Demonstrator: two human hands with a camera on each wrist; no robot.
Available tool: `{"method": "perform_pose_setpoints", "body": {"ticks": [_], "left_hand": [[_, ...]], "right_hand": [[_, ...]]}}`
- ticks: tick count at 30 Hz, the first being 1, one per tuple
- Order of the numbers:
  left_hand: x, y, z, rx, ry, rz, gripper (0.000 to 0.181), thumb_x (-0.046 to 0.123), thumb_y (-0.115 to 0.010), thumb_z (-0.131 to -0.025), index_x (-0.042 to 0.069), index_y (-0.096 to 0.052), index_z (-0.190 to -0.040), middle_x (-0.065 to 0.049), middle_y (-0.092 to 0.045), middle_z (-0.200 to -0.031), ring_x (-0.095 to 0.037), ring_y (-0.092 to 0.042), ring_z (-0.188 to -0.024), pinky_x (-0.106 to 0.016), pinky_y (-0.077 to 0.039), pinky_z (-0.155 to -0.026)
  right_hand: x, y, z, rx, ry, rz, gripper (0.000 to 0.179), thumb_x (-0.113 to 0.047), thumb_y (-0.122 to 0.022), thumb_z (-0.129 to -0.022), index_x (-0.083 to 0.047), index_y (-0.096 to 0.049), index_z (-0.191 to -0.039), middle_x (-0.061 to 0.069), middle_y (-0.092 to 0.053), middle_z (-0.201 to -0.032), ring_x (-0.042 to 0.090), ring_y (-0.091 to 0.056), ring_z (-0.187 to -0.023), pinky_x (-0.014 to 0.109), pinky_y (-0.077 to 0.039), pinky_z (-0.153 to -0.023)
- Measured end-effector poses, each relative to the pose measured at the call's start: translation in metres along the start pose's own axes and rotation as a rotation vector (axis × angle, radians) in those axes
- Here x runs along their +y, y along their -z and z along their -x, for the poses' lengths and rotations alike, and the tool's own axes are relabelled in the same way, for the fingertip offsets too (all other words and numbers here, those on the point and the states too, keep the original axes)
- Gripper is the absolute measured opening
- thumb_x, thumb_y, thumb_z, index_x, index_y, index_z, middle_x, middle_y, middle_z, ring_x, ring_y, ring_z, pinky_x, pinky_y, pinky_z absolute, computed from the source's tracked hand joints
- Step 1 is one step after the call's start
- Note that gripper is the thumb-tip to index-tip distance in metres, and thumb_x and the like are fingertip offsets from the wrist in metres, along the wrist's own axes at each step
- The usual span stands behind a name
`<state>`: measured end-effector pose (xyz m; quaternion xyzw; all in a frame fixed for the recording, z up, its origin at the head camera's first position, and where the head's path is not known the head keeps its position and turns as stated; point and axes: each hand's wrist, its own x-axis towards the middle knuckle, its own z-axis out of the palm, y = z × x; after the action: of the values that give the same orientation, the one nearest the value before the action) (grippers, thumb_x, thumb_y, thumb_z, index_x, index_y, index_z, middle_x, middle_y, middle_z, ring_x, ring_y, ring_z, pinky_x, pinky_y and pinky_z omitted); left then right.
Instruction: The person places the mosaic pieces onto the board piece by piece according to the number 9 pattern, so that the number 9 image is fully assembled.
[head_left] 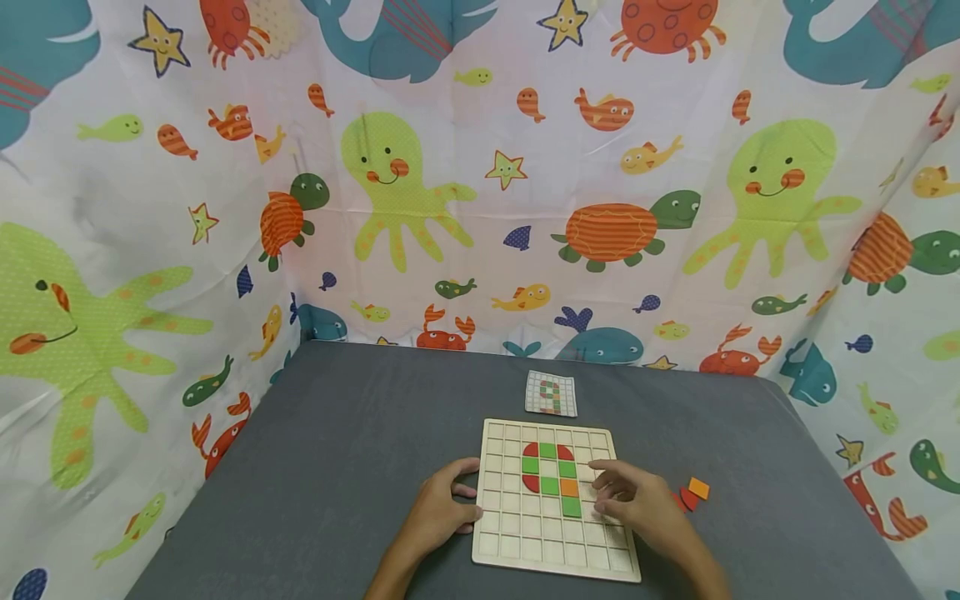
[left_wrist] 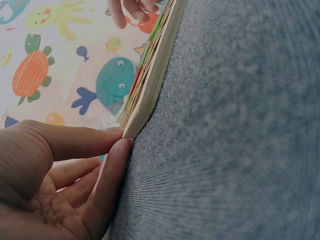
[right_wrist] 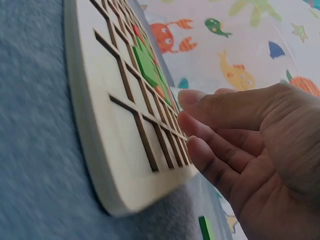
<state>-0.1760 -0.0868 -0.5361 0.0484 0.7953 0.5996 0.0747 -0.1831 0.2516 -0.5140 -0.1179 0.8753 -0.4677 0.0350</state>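
Note:
A wooden grid board (head_left: 517,546) lies on the grey cloth, with green, red and orange tiles set in its squares. Its left edge is gripped by my left hand (head_left: 442,508); in the left wrist view, thumb and a finger (left_wrist: 117,165) pinch the board's corner. My right hand (head_left: 637,504) hovers over the board's right side, fingers loosely bent and holding nothing. On the board, the lowest tile in the pattern is a green square (head_left: 572,507), just below an orange square (head_left: 569,487). Three red quarter-round tiles, one of them at upper left (head_left: 531,451), mark corners of the figure.
Behind the board lies a small card (head_left: 551,407) printed with a coloured grid pattern. Right of my right hand are a loose orange tile (head_left: 699,488) and red pieces (head_left: 688,499). The right wrist view also shows a green tile (right_wrist: 206,228) off the board. A sea-animal curtain (head_left: 480,317) surrounds the table.

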Motion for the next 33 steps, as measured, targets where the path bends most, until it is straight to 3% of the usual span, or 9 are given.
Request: {"method": "perform_pose_setpoints", "body": {"ticks": [10,17,25,33], "left_hand": [[0.000,0.000,0.001,-0.001,0.000,0.001,0.072,-0.009,-0.080,-0.079,0.005,-0.061,-0.146,-0.018,-0.064,-0.142,-0.027,-0.069,-0.106,-0.035,-0.064,-0.057],[-0.001,0.000,0.000,-0.005,0.003,0.003,0.071,-0.009,-0.081,-0.079,0.005,-0.061,-0.146,-0.018,-0.065,-0.138,-0.026,-0.070,-0.104,-0.035,-0.064,-0.058],[-0.002,0.001,0.000,-0.008,-0.007,0.004,0.072,-0.008,-0.080,-0.080,0.006,-0.060,-0.147,-0.018,-0.065,-0.139,-0.027,-0.070,-0.105,-0.034,-0.064,-0.058],[-0.002,0.001,0.001,-0.009,-0.009,0.000,0.071,-0.008,-0.080,-0.080,0.006,-0.061,-0.147,-0.018,-0.063,-0.142,-0.026,-0.069,-0.105,-0.034,-0.064,-0.057]], "right_hand": [[0.013,0.021,0.005,0.108,0.004,-0.038,0.057,0.001,-0.087,-0.083,0.000,-0.067,-0.136,0.010,-0.075,-0.105,0.010,-0.070,-0.085,0.025,-0.061,-0.073],[0.021,0.032,0.008,0.186,-0.069,0.097,0.058,-0.006,-0.092,-0.080,-0.009,-0.071,-0.134,0.004,-0.077,-0.106,0.015,-0.072,-0.091,0.025,-0.059,-0.074],[0.030,0.042,0.011,0.209,-0.078,0.142,0.059,-0.007,-0.091,-0.080,-0.008,-0.070,-0.136,0.008,-0.078,-0.109,0.024,-0.074,-0.096,0.025,-0.060,-0.073],[0.036,0.049,0.014,0.191,-0.145,0.181,0.061,-0.004,-0.090,-0.081,-0.006,-0.068,-0.138,0.010,-0.078,-0.112,0.025,-0.074,-0.101,0.024,-0.060,-0.076]]}}
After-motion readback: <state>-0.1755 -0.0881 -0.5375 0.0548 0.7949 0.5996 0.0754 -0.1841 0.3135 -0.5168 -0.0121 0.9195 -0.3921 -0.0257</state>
